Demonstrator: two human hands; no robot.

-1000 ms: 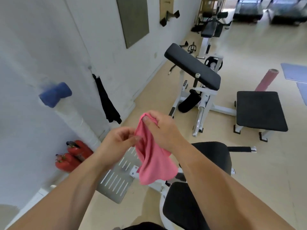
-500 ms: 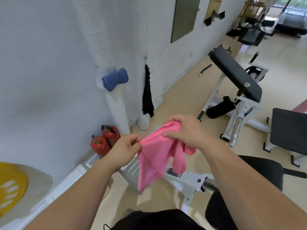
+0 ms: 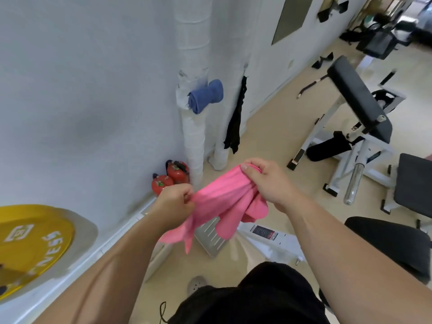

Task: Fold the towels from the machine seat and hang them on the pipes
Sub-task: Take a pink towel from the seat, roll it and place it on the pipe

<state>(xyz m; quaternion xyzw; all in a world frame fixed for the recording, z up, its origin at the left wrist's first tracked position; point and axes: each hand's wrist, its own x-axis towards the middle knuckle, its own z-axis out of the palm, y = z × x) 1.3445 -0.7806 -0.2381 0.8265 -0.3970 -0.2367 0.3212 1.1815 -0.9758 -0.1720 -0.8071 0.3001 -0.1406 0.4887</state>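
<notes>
A pink towel [image 3: 224,202] stretches between both hands at chest height, its loose end drooping below. My left hand [image 3: 175,202] pinches its left edge and my right hand [image 3: 266,181] grips its bunched right edge. A rolled blue towel [image 3: 205,95] sits on the white wrapped pipe [image 3: 192,136] against the wall. A second, thinner pipe [image 3: 224,136] stands beside it, and a black cloth [image 3: 236,122] hangs next to it. The black machine seat [image 3: 392,244] is at lower right, partly behind my right forearm.
Two red fire extinguishers [image 3: 170,178] stand at the pipe's foot. A yellow weight plate [image 3: 32,239] leans at lower left. A black padded bench on a white frame [image 3: 357,99] stands to the right, and a metal footplate [image 3: 210,237] lies below the towel.
My view has swung left toward the wall and pipes. Both hands have pulled apart, spreading the pink towel wider between them.
</notes>
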